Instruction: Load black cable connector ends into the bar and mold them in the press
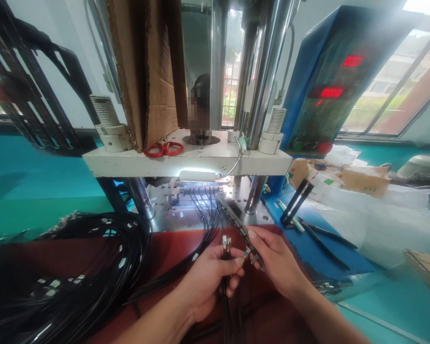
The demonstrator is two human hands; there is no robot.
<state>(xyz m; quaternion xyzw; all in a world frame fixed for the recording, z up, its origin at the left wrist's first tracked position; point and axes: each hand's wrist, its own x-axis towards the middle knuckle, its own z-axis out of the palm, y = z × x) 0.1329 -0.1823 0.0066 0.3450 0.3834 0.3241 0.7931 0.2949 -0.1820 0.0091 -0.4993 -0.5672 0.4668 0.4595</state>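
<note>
So the black cables [226, 310] are bunched in the left hand [215, 270], metal ends poking up just above its thumb and the rest hanging down below it. That hand's closed around them, and its thumb and fingertips are also at a small metal connector [247, 253] right by the near end of a dark slotted bar [238, 225]. The right hand [274, 258] has the bar's near end gripped between thumb and fingers, with the far end slanting up and away to the left of that hand.

Beyond both hands there's a press with a chipped white plate [236, 165], a lit white lamp [198, 176] on its front edge and red-handled scissors [164, 149] on top. Thin wires [208, 229] run from under the plate down to the left of the left hand, and a big cable coil [129, 239] sits further out that way.

Off to the right hand's right: two black pens [297, 203], black tweezers [324, 243], then whitish plastic bags [397, 229]. Blue control box [318, 86] stands above those, red digits glowing.
</note>
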